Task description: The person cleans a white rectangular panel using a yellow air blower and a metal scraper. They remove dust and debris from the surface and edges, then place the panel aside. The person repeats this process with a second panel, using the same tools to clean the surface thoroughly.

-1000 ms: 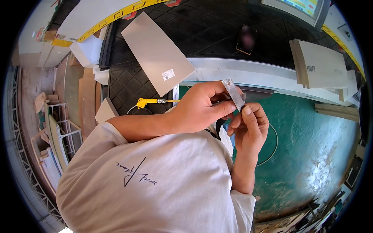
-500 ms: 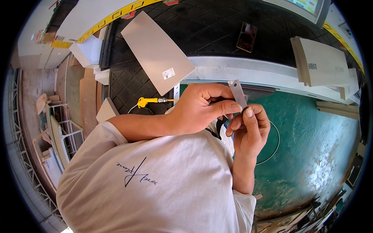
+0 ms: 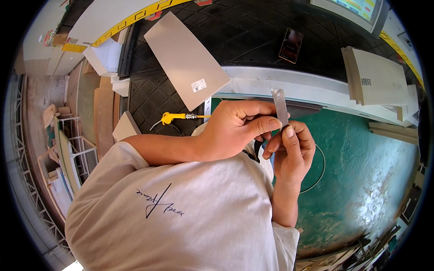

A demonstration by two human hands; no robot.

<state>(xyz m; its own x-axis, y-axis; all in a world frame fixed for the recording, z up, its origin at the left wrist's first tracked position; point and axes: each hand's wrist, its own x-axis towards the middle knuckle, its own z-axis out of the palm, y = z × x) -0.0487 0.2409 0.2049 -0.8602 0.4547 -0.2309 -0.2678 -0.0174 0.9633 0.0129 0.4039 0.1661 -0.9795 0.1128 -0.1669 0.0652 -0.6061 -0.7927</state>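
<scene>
Both hands are close together in front of my chest, around a flat grey metal strip (image 3: 280, 105) with a small hole near its upper end. My left hand (image 3: 237, 128) grips the strip from the left, its thumb lying against the lower part. From below, my right hand (image 3: 296, 147) pinches the lower end between thumb and curled fingers. The strip stands nearly upright, its top reaching above both hands. Its lowest part is hidden by my fingers.
A beige board (image 3: 187, 58) with a white label lies on the black bench (image 3: 230, 40). Near it is a yellow air blow gun (image 3: 174, 118) on a hose. A phone (image 3: 290, 45), a stack of boards (image 3: 377, 77) and a screen (image 3: 357, 11) are farther right.
The metal strip has turned slightly to a more upright position between my fingers. Both hands have stayed in nearly the same place, and the view has shifted a little.
</scene>
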